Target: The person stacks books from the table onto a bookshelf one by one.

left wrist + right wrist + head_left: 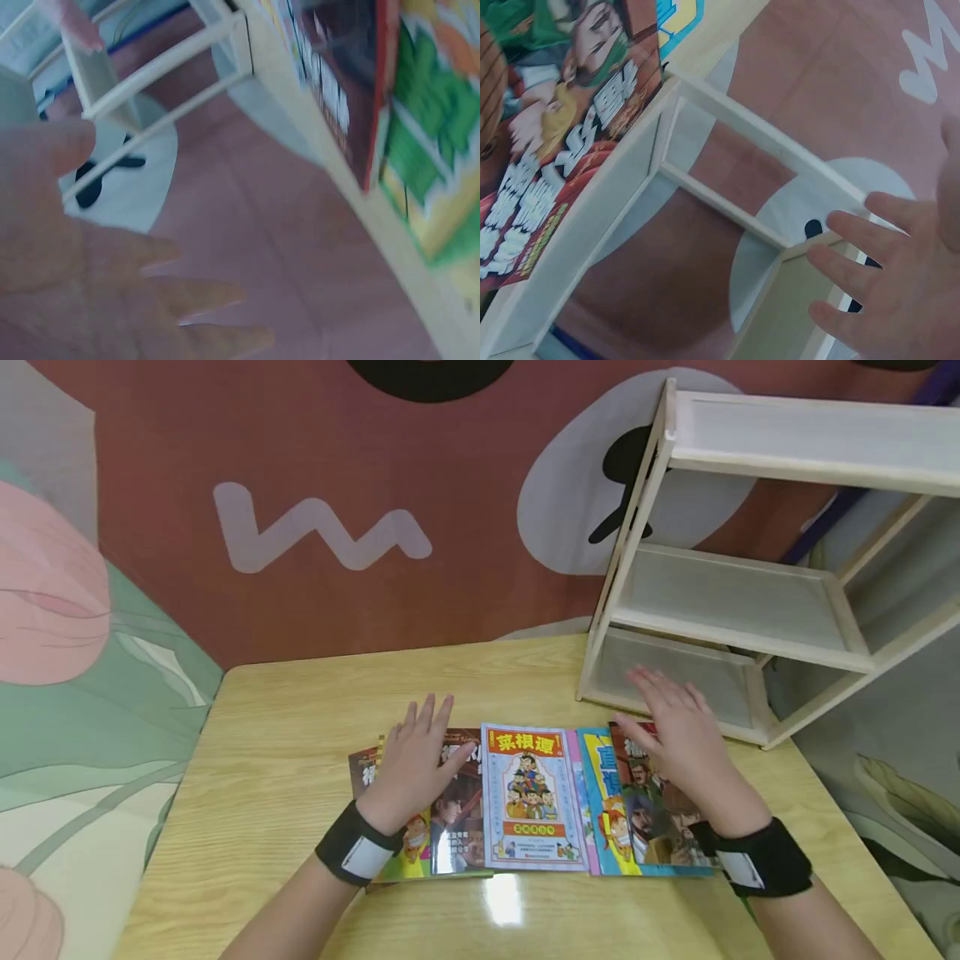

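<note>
Several comic-style books lie overlapped in a row on the wooden table. In the middle is a pale-bordered book (534, 797) with a red and yellow title. My left hand (411, 768), fingers straight, is over the dark brown book (459, 822) and its neighbours on the left. On the right, my right hand (688, 756) is over a dark book with painted figures (652, 814), which overlaps a blue book (600, 802). Both hands hold nothing; whether they touch the covers cannot be told. The right wrist view shows the spread right hand (885, 277) beside the dark book (570, 112).
A whitewashed wooden shelf rack (738, 602) with several tiers stands at the table's back right. Behind the wooden table (262, 793) hangs a brown cloth (450, 602) with a cartoon print. Patterned cloth (67, 760) also covers the left side.
</note>
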Tool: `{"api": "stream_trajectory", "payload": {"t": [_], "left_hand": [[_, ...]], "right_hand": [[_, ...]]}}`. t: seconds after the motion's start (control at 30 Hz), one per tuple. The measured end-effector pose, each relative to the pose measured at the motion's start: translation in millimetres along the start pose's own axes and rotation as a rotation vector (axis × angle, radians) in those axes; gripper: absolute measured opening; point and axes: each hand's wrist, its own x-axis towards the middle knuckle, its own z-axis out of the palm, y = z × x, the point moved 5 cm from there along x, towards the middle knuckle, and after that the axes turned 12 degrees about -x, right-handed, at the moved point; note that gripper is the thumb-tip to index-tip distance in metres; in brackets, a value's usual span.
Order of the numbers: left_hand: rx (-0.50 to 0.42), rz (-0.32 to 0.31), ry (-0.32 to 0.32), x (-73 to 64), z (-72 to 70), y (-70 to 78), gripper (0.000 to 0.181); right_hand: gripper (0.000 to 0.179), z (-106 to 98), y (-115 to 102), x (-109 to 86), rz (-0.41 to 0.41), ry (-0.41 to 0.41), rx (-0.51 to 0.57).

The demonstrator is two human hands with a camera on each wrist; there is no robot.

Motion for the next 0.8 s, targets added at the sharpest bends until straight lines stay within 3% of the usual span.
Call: {"api": "stream_trajectory", "payload": {"t": [0.1,0.23,0.33,0.4,0.5,0.63,0.8], "left_hand": [[-0.159,0.047,-0.039,20.6,7.5,8.1,0.067],[-0.372,0.053,-0.126,54.4,16.7,23.8,0.052],[-0.468,0.049,-0.18,79.4,24.6,39.8,0.047],[-0.525,0.047,-0.185,96.1,31.6,49.9,0.047],[-0.611,0.043,-0.146,119.9,41.7,62.6,0.051],[-0.642,0.06,-0.047,144.6,49.0,75.7,0.061],[-0.604,0.091,0.044,162.7,50.4,86.4,0.064]], "right_hand": [[0.043,-11.6,14.3,-1.4,0.112,0.101,0.154],[0.027,-25.7,45.3,-4.3,0.339,0.27,0.351],[0.024,-36.4,71.2,-7.5,0.493,0.438,0.399],[0.018,-41.8,87.9,-10.6,0.573,0.535,0.428],[0.005,-46.6,111.2,-17.0,0.672,0.654,0.476],[0.018,-45.9,134.5,-27.8,0.772,0.755,0.57],[0.032,-42.2,149.9,-39.4,0.843,0.769,0.586]]}}
